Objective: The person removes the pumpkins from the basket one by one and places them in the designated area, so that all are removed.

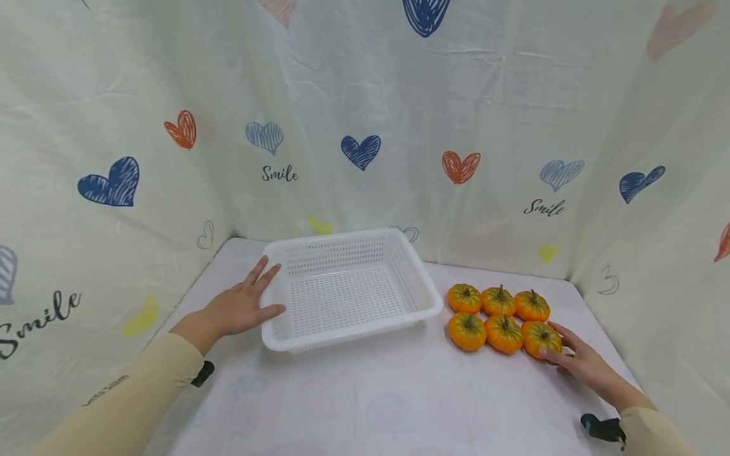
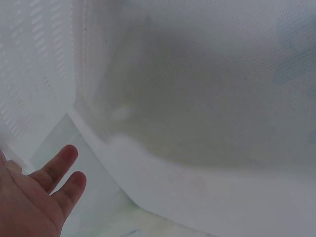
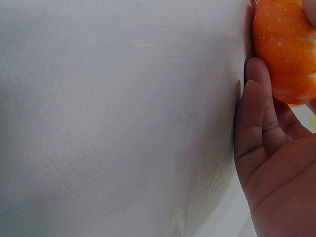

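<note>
A white perforated plastic basket (image 1: 348,297) sits on the table, left of several small orange pumpkins (image 1: 467,331) with green stems. My left hand (image 1: 242,307) is at the basket's left rim, fingers spread and fairly straight, the thumb reaching over the edge. In the left wrist view, two extended fingers (image 2: 66,168) show beside the basket wall. At the right end of the front row, my right hand (image 1: 587,364) holds a pumpkin (image 1: 538,339) between thumb and fingers. The right wrist view shows the fingers against the orange side of this pumpkin (image 3: 286,49), low beside the tabletop.
The pumpkins stand close together in two rows. A white cloth (image 1: 365,392) covers the table. Pale curtains (image 1: 399,95) printed with hearts hang behind it and on both sides. Dark straps (image 1: 603,428) show at the wrists.
</note>
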Tool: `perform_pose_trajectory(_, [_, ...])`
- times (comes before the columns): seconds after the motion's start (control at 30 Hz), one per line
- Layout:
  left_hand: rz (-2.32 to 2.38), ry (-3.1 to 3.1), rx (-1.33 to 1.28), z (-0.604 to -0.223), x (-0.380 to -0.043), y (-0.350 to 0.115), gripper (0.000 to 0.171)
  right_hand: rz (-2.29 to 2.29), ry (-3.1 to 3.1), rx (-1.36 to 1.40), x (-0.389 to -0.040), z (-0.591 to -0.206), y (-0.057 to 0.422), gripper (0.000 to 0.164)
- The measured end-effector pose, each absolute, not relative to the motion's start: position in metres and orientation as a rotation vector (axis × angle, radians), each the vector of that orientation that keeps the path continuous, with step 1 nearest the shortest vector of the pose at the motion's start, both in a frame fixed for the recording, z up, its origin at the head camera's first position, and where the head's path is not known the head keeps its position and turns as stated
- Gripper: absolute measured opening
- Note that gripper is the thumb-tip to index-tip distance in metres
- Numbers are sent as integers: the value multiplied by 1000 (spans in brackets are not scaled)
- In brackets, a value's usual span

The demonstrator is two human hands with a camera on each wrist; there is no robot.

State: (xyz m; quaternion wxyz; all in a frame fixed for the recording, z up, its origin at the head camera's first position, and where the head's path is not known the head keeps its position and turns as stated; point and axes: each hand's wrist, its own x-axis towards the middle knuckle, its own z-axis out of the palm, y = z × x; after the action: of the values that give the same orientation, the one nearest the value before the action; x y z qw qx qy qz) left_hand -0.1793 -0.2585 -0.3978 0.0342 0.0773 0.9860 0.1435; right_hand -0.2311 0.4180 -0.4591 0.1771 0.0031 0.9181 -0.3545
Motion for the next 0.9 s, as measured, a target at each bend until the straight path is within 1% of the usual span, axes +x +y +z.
perform_pose_trajectory(0.33, [422, 3051, 242, -401, -179, -255, 95, -994, 2606, 20, -225, -459, 423, 98])
perform_pose_trajectory(0.6, [415, 3104, 270, -396, -177, -253, 96, -933, 2628, -27, -225, -451, 425, 96])
perform_pose_trajectory(0.77, [440, 3108, 273, -391, -176, -259, 94, -873, 2697, -161, -223, -436, 432, 90])
perform_pose_trajectory(0.9, [323, 3211, 291, -384, -174, -278, 96, -789, 2808, -272, -222, -411, 432, 90])
